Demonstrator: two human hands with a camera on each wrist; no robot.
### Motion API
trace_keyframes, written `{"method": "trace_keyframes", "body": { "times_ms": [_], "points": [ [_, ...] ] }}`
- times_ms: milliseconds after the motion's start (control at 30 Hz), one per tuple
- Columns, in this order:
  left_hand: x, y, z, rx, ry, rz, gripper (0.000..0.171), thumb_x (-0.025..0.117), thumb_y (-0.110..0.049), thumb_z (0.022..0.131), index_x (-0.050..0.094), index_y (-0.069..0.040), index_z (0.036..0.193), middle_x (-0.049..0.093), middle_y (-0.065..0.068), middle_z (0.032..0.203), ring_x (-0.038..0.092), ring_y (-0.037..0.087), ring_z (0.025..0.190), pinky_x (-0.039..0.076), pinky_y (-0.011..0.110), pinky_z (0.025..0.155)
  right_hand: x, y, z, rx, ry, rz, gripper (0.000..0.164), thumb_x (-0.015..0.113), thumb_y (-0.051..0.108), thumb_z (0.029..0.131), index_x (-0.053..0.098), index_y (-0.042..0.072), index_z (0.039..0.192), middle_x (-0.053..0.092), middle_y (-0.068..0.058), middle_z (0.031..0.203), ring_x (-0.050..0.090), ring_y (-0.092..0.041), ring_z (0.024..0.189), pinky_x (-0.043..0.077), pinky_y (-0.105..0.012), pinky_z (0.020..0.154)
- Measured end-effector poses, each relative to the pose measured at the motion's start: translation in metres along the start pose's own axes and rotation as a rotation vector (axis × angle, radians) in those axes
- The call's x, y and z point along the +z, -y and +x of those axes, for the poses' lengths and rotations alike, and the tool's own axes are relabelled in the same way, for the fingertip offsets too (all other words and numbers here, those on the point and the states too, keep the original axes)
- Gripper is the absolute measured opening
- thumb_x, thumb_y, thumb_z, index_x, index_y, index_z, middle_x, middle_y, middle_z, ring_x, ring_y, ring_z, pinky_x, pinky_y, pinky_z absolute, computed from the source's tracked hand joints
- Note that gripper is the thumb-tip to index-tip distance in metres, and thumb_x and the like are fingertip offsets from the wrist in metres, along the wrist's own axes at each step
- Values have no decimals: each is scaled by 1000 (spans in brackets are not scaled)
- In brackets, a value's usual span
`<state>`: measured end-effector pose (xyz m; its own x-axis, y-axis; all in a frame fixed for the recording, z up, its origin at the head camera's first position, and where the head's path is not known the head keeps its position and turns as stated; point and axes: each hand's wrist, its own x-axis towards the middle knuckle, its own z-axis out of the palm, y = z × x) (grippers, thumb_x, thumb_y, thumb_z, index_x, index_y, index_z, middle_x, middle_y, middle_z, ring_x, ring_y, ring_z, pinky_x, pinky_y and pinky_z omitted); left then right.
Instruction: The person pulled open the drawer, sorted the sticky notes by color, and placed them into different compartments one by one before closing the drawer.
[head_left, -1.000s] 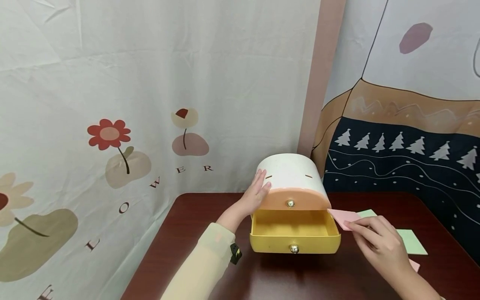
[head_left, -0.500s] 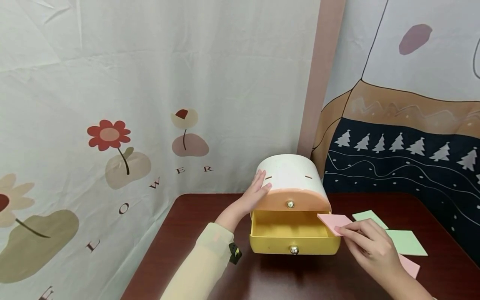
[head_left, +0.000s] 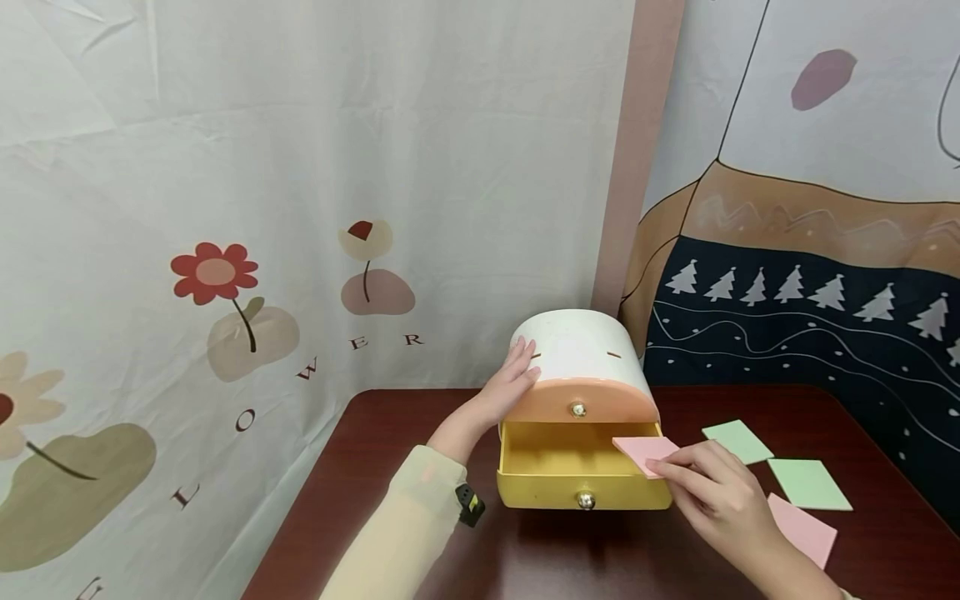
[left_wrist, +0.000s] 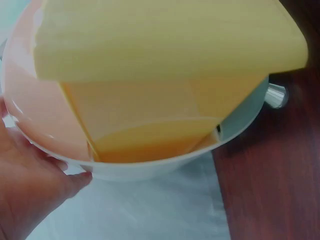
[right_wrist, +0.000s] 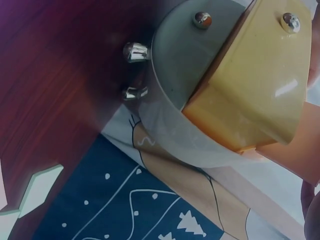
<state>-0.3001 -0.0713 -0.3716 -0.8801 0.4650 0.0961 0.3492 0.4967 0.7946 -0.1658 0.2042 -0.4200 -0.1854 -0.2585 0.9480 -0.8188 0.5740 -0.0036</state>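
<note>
Indoor corner, printed hangings [head_left: 322, 167], table [head_left: 555, 558]

White curtain [head_left: 480, 150], 3 printed flowers [head_left: 213, 273], navy cloth [head_left: 802, 333], red-brown table [head_left: 562, 558]

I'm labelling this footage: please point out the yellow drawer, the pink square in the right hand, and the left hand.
Yellow drawer [head_left: 547, 492], head view: its front panel.
Held pink square [head_left: 640, 449], head view: its top face.
Left hand [head_left: 500, 395], head view: its back.

Soft, even light fills the head view, with a dark shadow on the surface [head_left: 562, 567] below the yellow drawer [head_left: 540, 492]. Both wrist views look hazy; the right shows white glare on the drawer and a purple-tinted upper-left corner.
</note>
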Motion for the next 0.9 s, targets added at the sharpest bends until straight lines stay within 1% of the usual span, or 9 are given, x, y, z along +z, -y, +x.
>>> {"method": "trace_keyframes", "body": {
  "times_ms": [167, 300, 433, 633, 733, 900],
  "points": [
    [1, -6, -2, 11, 7, 108, 63, 30, -37, 101, 11, -7, 152, -2, 10, 160, -4, 27, 147, 5, 47, 118, 5, 3, 3, -9, 25, 6, 32, 50, 22, 97, 77, 11, 84, 62, 2, 77, 50, -12, 72, 38, -18, 64],
    [0, -8, -3, 15, 14, 148, 63, 27, -37, 102, 7, -3, 151, -3, 11, 159, -4, 27, 147, 5, 45, 118, 11, 4, 3, -21, 41, 4, 33, 50, 24, 98, 77, 11, 84, 63, 2, 77, 52, -13, 71, 40, -20, 64],
    [0, -7, -4, 26, 28, 144, 63, 27, -36, 102, 7, -2, 151, -4, 11, 159, -5, 28, 147, 4, 46, 118, 15, 3, 0, -6, 72, -13, 34, 49, 26, 99, 77, 13, 85, 63, 3, 79, 53, -13, 73, 42, -20, 66],
    [-2, -6, -3, 35, 45, 118, 63, 28, -36, 102, 7, -4, 152, -5, 9, 160, -7, 26, 147, 3, 48, 118, 22, -1, -3, 46, 152, -54, 36, 45, 33, 100, 76, 19, 89, 63, 7, 85, 54, -11, 78, 43, -18, 71],
    [-2, -6, -3, 39, 51, 104, 63, 28, -36, 102, 7, -4, 152, -5, 9, 160, -7, 26, 147, 3, 48, 118, 26, -3, -3, 49, 180, -71, 37, 43, 35, 101, 76, 20, 91, 63, 8, 87, 54, -10, 79, 43, -18, 71],
    [-3, -5, -4, 42, 52, 85, 63, 29, -36, 102, 7, -4, 152, -5, 8, 160, -7, 25, 147, 3, 49, 118, 34, -7, 0, 36, 206, -90, 39, 41, 33, 101, 76, 20, 91, 64, 7, 88, 54, -10, 78, 43, -19, 68]
  ]
}}
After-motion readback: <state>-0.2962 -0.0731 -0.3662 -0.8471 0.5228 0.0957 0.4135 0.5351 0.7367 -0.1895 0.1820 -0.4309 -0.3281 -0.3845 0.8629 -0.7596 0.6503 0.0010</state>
